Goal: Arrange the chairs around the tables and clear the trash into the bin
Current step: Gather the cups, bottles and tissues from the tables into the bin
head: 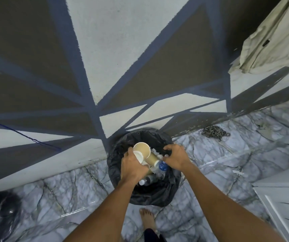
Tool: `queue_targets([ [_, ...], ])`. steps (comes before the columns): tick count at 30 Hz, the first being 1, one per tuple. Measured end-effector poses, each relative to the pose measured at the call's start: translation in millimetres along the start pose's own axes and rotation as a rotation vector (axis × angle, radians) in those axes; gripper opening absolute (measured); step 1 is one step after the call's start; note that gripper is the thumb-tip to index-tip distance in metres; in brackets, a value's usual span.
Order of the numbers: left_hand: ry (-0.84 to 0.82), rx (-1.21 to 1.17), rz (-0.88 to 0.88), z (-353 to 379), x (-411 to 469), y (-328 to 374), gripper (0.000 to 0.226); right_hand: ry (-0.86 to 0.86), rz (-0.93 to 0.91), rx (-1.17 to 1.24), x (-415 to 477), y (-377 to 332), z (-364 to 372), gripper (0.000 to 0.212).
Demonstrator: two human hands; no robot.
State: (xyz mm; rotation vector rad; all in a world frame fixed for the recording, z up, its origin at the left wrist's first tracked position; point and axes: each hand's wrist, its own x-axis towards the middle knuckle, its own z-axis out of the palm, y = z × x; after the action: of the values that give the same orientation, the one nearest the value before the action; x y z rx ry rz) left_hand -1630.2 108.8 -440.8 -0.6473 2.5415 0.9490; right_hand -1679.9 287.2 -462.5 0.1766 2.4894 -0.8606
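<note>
The light is dim, cool and flat. The glossy grey marble-veined floor (227, 172) throws back pale streaks of glare. The tan paper cup (142, 151) in my left grip (133, 166) reads brightest; the black plastic bin liner (157, 194) my right grip (175, 157) clutches loses detail. Straight lines bow toward the edges, and the lower-left corner smears.

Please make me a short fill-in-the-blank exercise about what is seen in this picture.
1. The left hand holds a paper ___ above the bin.
2. The right hand grips the bin's ___ liner.
3. A chain lies on the floor to the ___ of the bin.
Missing words: cup; black; right.
</note>
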Motion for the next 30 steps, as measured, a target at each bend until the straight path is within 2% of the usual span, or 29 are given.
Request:
queue_targets([
  [2,-0.089,-0.009,-0.022,5.3,-5.0,-8.9,0.065,-0.001,0.005,0.002,0.2,1.9,0.8,0.048],
  [5,-0.112,-0.062,-0.013,1.8,-11.7,-20.5,0.039,-0.016,-0.006,-0.020,-1.4,-0.8,3.1,0.045],
  [9,-0.106,-0.062,-0.024,-12.3,-13.4,-33.3,0.030,-0.045,-0.047,-0.056,-4.6,-13.9,11.0,0.048],
  [12,-0.063,-0.064,-0.030,-30.3,-17.8,-46.1,0.023,-0.084,-0.098,-0.064,-9.0,-35.3,20.1,0.042],
  [14,-0.006,-0.076,-0.024,-47.9,-24.7,-56.6,0.024,-0.108,-0.169,-0.080,-15.7,-59.8,27.5,0.036],
  [17,0.105,-0.086,-0.002,-83.9,-40.7,-76.4,0.034,-0.167,-0.335,-0.149,-32.8,-113.0,46.3,0.039],
  [21,0.334,-0.077,-0.036,-147.4,-77.8,-124.6,0.049,-0.250,-0.609,-0.249,-77.3,-205.8,87.4,0.041],
  [26,0.588,-0.047,-0.133,-221.4,-158.7,-209.2,0.054,-0.326,-0.934,-0.299,-175.8,-305.2,155.0,0.042],
  [30,0.757,-0.008,-0.175,-253.7,-252.4,-282.0,0.051,-0.407,-1.150,-0.311,-279.3,-349.0,214.8,0.039],
])
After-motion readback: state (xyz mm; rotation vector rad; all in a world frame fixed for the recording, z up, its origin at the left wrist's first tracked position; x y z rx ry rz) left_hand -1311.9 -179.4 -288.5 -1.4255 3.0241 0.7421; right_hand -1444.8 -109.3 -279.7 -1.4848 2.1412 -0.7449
